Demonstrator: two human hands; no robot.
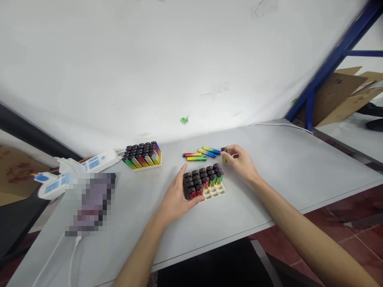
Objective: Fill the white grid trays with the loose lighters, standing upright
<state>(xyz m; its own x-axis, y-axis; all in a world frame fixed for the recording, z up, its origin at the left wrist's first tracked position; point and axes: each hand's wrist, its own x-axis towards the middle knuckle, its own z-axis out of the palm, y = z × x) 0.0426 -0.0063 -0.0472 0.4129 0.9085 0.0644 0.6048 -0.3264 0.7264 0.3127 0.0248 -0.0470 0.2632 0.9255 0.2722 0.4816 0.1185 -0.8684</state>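
My right hand (241,161) pinches a black-topped, yellow-green stick (225,155), held upright beyond the back right corner of a cream tray. I cannot tell whether the stick is a lighter or a vape. My left hand (178,195) grips the left end of that cream tray (214,192), thumb along the front and fingers at the back. Several black-topped coloured sticks (205,181) stand upright in the tray's slots, and bare slots show at its front right. Behind the tray lie several loose sticks (196,158) in red-yellow, green-yellow and blue-yellow.
Further left, a second tray (148,168) is packed with similar upright sticks. A white power strip (100,160) and a pixelated dark item (92,203) with white cables are at the left. A white wall (179,71) backs the grey table (284,167). Cardboard boxes (338,93) stand right.
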